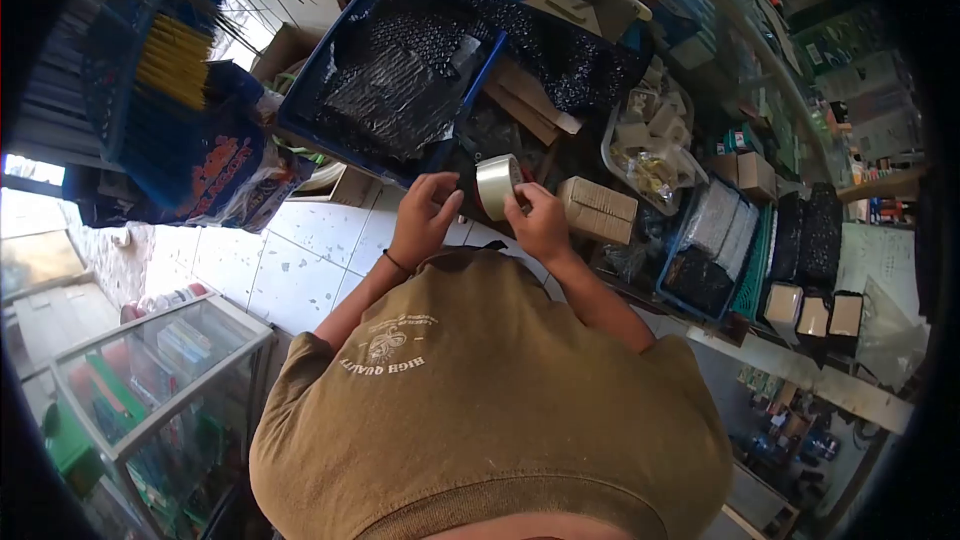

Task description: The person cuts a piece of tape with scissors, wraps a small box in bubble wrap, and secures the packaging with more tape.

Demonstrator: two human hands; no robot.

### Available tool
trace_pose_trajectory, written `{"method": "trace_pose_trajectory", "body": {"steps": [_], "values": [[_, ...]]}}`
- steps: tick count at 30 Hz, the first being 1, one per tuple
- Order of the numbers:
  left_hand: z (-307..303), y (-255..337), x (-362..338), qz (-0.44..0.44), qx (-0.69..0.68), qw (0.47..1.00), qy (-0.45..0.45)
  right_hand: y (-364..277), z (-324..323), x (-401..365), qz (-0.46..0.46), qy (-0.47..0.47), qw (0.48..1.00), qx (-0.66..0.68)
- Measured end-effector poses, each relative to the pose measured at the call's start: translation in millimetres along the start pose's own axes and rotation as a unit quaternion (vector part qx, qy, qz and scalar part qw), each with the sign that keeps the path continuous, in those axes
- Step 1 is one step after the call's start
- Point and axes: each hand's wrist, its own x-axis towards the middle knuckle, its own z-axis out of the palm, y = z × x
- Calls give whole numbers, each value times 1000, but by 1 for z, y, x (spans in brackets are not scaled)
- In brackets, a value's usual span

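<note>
Shop background: crowded stall, with stock stacked on every side of a white tiled floor [300,260].
Glass cabinet [150,380]: low on the far left, packed with small goods, well apart from both hands.
Blue bags [200,165]: printed sacks beyond the cabinet, with brush bristles standing above them.
Blue crate [305,105]: ahead of the hands and full of black bubble-wrap packets; nothing touches it.
Left hand [425,218]: a band is on the wrist. The fingers are curled in, thumb and fingertips reaching right to the near rim of the roll. They look to be touching it, but I cannot tell whether they grip it or only pick at it.
Tape roll [497,185]: pale and shiny, held up in the air between the two hands, above the edge of the surface. It stands on edge with its broad band turned toward the camera. The open core faces right and slightly away, so its axis runs roughly from hand to hand.
Right hand [540,225]: this is the nearer hand and the one carrying the roll. The fingers are closed around the roll's right side, thumb on the outside and fingertips at the core.
Cardboard box [598,210]: small and closed, lying just beside the right hand on the surface, apart from the roll.
Surface [800,375]: runs off to the right, crowded with trays and packets.
</note>
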Motion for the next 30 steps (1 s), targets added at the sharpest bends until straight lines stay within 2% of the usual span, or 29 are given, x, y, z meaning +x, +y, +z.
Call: {"method": "trace_pose_trajectory", "body": {"steps": [4,8,10,14,16,20,22,23,25,26,28,29,30], "values": [[14,26,13,23,-17,1000,9,-12,-24,-16,15,-49,992,115],[24,40,12,10,-12,999,-47,-9,-38,-27,-25,-57,990,127],[27,49,10,-41,-3,997,-66,-7,-44,-31,-53,-67,987,137],[39,64,6,-67,19,997,-44,-2,-54,-35,-52,-98,984,140],[43,67,4,-40,47,998,-13,-2,-55,-35,-32,-116,981,152],[50,65,-2,0,62,998,30,-5,-54,-35,-51,-142,977,152],[52,63,-6,86,150,981,88,-7,-50,-35,-77,-119,980,138],[52,64,-9,86,152,981,89,-11,-49,-35,-78,-119,980,140],[51,71,-16,129,167,970,119,-22,-47,-36,14,-147,979,144],[49,71,-19,131,168,970,119,-24,-45,-35,12,-145,979,145],[45,68,-23,166,171,962,133,-26,-41,-35,75,-164,973,147],[41,62,-24,216,203,947,121,-29,-38,-34,72,-163,973,145],[37,66,-25,217,202,947,124,-31,-36,-34,69,-153,975,148]]}}
